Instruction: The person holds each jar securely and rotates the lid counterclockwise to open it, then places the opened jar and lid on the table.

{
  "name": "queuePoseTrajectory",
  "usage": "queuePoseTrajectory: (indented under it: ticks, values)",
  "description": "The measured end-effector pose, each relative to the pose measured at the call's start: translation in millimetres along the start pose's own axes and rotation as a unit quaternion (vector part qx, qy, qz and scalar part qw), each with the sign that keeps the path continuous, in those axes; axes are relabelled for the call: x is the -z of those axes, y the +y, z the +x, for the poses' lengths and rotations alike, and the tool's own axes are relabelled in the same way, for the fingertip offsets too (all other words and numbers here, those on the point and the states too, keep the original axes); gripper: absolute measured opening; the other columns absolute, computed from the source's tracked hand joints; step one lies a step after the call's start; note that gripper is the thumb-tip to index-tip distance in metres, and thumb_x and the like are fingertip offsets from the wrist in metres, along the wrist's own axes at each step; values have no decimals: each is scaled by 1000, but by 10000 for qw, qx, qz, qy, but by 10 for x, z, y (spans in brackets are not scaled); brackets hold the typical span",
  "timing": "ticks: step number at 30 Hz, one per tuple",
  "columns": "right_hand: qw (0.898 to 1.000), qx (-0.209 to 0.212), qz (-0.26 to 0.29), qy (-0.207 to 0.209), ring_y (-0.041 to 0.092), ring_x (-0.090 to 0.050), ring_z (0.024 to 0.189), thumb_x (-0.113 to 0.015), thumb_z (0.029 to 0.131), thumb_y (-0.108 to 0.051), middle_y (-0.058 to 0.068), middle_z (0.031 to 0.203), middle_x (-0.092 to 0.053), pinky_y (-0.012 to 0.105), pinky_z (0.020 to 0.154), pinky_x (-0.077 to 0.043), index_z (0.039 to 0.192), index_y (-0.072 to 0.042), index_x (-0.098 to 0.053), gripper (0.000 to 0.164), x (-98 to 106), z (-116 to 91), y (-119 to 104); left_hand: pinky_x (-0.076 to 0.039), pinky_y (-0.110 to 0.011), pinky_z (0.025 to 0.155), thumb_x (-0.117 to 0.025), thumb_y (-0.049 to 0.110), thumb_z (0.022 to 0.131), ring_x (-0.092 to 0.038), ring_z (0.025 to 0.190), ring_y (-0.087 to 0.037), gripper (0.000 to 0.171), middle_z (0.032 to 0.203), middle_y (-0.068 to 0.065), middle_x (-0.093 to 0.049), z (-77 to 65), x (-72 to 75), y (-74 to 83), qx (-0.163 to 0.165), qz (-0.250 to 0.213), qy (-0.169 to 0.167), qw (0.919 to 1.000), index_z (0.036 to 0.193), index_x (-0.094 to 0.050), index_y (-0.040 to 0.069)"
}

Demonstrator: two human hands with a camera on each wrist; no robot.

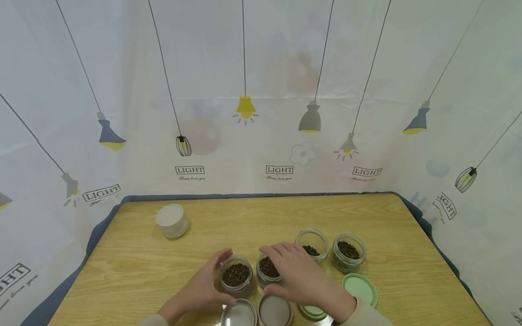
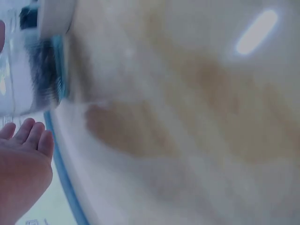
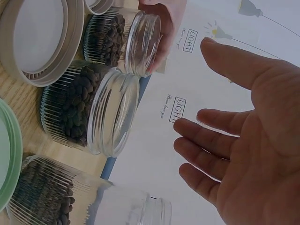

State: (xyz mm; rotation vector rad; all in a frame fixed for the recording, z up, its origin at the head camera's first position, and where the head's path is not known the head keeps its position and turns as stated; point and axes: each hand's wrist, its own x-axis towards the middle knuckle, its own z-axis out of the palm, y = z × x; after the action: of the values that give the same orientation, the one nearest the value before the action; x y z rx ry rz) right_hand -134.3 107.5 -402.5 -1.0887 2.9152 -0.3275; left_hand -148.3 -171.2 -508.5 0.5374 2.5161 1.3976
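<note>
My left hand (image 1: 204, 283) curves around the left side of a ribbed glass jar (image 1: 236, 275) of dark coffee beans, its thumb near the front. In the left wrist view the fingers (image 2: 35, 136) are extended beside the glass. Over a second bean jar (image 1: 267, 268) hovers my right hand (image 1: 299, 276), partly covering it. The right wrist view shows that hand's fingers (image 3: 206, 145) spread and apart from the open-mouthed jar (image 3: 89, 110). Two greyish lids (image 1: 239, 313) (image 1: 275, 311) lie in front of these jars.
Two more lidless bean jars (image 1: 311, 240) (image 1: 348, 253) stand to the right. A green lid (image 1: 360, 290) lies in front of them, and another green lid (image 1: 313, 312) is partly under the right forearm. A white round container (image 1: 172, 222) stands at the back left of the wooden table (image 1: 122, 262).
</note>
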Motion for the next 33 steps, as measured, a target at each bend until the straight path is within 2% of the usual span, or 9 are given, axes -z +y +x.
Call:
queuePoseTrajectory:
  ticks: [3,6,11,15,19,23,25,28,33]
  values:
    - [10000,-53,6,-22,24,-50,127,-68,83,-57,4,136,-56,47,106,-41,144,-13,-43,79,24,1,10,-34,-63,108,-92,38,59,-38,137,-41,115,155,-13,-36,-13,119,7,-43,104,3,9999,151,-29,10]
    - [9999,-87,28,-51,25,-50,128,-68,83,-56,4,137,-55,47,107,-41,144,-13,-42,79,46,0,16,-36,-66,104,-91,38,61,-40,133,-46,109,153,-14,-38,-23,243,0,22,206,157,9997,150,-33,13]
    - [9999,-76,114,-55,25,-48,130,-68,85,-52,4,140,-53,47,108,-40,145,-13,-41,76,70,24,21,-40,-58,104,-88,35,69,-47,130,-38,91,146,-10,-49,19,456,-11,-67,446,912,9948,144,-42,13]
    - [9998,-96,123,-129,25,-47,132,-67,87,-52,4,142,-52,47,110,-37,146,-14,-41,75,87,84,22,-40,-54,104,-85,29,74,-49,129,-32,80,142,-9,-53,55,630,-35,-169,768,1513,9854,141,-45,13]
    - [9995,-172,40,-270,25,-46,134,-64,88,-55,4,144,-50,47,111,-36,147,-14,-39,76,81,169,27,-38,-58,104,-83,31,77,-47,128,-37,79,144,-12,-50,67,796,-69,-93,943,1956,9761,143,-44,10]
    - [9989,-203,39,-431,25,-45,135,-62,88,-56,3,145,-49,47,112,-36,148,-16,-38,76,60,251,19,-37,-56,104,-83,23,77,-44,130,-39,83,147,-16,-45,85,947,-147,-62,1048,2674,9578,145,-39,7]
    - [9986,-164,19,-499,24,-45,135,-63,88,-55,3,145,-49,47,111,-36,148,-16,-37,76,51,285,8,-35,-55,106,-84,19,76,-41,133,-39,88,148,-20,-42,90,1011,-195,88,1057,3029,9471,147,-35,5]
    - [9986,-95,-50,-525,23,-45,134,-64,88,-54,3,144,-49,45,112,-36,148,-17,-37,76,39,322,-11,-29,-58,111,-84,17,76,-31,140,-42,98,153,-24,-31,91,1081,-249,605,771,3305,9387,152,-23,4]
    - [9983,-112,-182,-540,22,-45,134,-63,88,-55,2,144,-49,44,111,-37,149,-17,-36,77,24,357,-27,-21,-61,116,-82,26,79,-16,147,-43,111,161,-23,-12,124,1147,-303,1501,121,3146,9372,156,-4,6]
